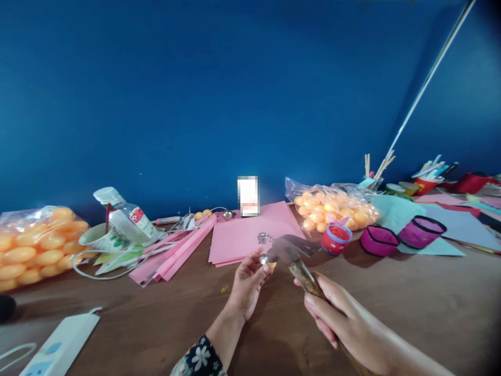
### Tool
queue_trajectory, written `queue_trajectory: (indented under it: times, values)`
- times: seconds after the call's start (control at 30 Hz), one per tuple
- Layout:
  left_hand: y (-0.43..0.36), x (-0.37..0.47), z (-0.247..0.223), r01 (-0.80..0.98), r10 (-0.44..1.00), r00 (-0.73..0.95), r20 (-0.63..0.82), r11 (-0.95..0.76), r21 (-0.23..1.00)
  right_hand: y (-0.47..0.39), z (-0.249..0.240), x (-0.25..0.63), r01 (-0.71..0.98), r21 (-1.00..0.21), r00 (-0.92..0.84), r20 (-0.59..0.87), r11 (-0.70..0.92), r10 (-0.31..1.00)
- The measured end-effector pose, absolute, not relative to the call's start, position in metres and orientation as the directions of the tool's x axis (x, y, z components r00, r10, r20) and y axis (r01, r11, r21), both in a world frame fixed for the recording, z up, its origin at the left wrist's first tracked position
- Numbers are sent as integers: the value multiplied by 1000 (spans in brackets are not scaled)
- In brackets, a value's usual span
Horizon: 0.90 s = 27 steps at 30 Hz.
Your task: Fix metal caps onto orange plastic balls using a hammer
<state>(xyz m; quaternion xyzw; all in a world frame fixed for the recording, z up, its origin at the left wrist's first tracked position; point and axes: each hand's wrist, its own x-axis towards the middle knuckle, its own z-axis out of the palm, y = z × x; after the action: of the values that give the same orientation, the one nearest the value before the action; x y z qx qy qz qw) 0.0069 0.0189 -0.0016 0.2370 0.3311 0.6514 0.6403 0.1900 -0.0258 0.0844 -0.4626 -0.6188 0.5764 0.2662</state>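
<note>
My left hand (250,282) pinches a small shiny silver bell (264,259), with a bit of something orange-yellow (273,265) at the fingertips. My right hand (332,308) is wrapped round the wooden handle (305,278) of a hammer. The blurred metal hammer head (285,250) is just right of the bell. Several small silver pieces (265,237) lie on pink paper sheets (250,230) behind my left hand.
Clear bags of orange balls stand at far left (43,245) and right of centre (332,209). A tilted bottle (133,219), a cable and pink strips (188,245) lie left. A red cup (336,240) and purple fabric rings (379,241) stand right. A white power strip (62,344) lies front left.
</note>
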Motion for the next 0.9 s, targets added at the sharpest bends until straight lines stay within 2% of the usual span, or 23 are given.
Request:
queue_trajectory:
  times: [0.57,0.7,0.9]
  values:
    - [19,6,4,-712,993,12,-116,90,697,-26,83,191,224,-973,-413,-147,-56,899]
    - [20,6,3,-707,992,-12,-129,83,702,-27,85,191,237,-966,-458,-204,-102,865]
    - [18,6,0,-706,993,-17,-118,71,704,-28,82,189,206,-976,-427,-156,-72,891]
